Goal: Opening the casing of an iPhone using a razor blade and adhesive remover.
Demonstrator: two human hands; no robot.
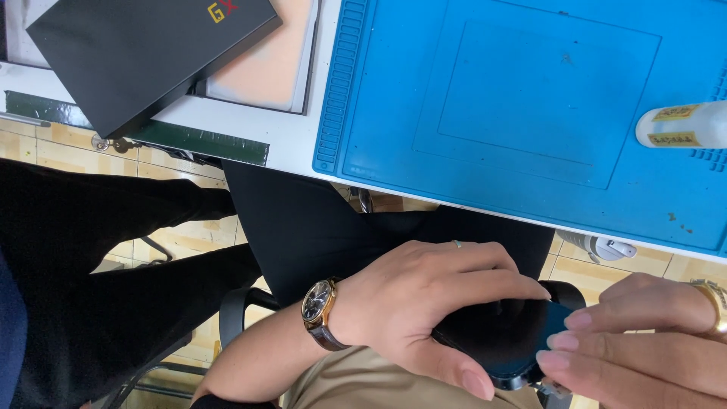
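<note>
My left hand [424, 299], with a wristwatch and a ring, is wrapped around a dark phone-like device [507, 333] held over my lap below the table edge. My right hand [644, 341], with a gold bracelet at the wrist, has its fingertips on the device's right end, on its bluish glossy face. The far side of the device is hidden under my left fingers.
A blue work mat [530, 98] covers the white table [257, 125]. A white bottle [681, 125] lies at the mat's right edge. A black box [144, 53] rests on a tray [280, 68] at upper left. Another person's dark trouser legs [98, 250] are at left.
</note>
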